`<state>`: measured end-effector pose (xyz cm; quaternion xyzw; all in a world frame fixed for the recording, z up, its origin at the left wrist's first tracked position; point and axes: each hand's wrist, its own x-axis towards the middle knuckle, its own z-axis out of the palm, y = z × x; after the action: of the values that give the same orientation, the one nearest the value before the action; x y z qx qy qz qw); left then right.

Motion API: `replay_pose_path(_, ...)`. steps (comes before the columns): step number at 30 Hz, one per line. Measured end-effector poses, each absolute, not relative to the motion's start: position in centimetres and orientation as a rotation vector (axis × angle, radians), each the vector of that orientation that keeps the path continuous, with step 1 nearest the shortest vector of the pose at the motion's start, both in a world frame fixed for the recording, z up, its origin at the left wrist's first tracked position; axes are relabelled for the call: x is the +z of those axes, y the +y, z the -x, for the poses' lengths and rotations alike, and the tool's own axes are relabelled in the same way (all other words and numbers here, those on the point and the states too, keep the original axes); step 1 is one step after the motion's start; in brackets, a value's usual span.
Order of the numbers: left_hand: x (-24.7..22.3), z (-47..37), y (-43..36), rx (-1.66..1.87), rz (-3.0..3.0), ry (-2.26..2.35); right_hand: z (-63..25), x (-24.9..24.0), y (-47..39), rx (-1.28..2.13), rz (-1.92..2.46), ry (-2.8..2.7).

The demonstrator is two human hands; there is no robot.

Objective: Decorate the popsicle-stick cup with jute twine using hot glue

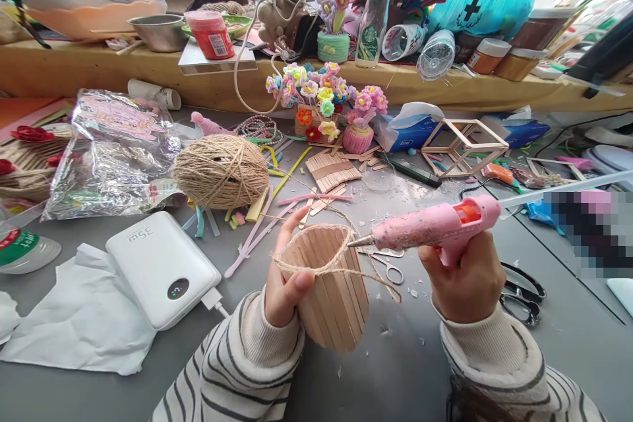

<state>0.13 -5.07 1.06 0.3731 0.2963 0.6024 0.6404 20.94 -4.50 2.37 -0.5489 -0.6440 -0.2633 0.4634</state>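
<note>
My left hand (pixel 287 277) is closed round the left side of a cup made of wooden craft sticks (pixel 336 310), thumb pressed on its front near the rim. Jute twine (pixel 341 257) runs round the rim, and a loose end sticks out to the right. My right hand (pixel 465 277) grips a pink hot glue gun (pixel 435 227) with a long clear glue stick in its back. The metal nozzle is at the right side of the rim, by the twine; whether it touches I cannot tell. A ball of jute twine (pixel 222 171) lies behind my left hand.
A white power bank (pixel 163 270) and white tissue (pixel 79 316) lie left. Small scissors (pixel 390 270) lie behind the cup; black-handled scissors (pixel 524 293) are right of my right hand. Further back are bundled craft sticks (pixel 333 171), yarn flowers (pixel 316 95) and a stick frame (pixel 465 145).
</note>
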Motion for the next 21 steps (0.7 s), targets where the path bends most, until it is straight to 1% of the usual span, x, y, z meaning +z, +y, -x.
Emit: replay_pose_path(21,1.10,-0.03,-5.12,1.370,-0.903,0.664,-20.91,2.13,-4.41,-0.603,1.392,-1.524)
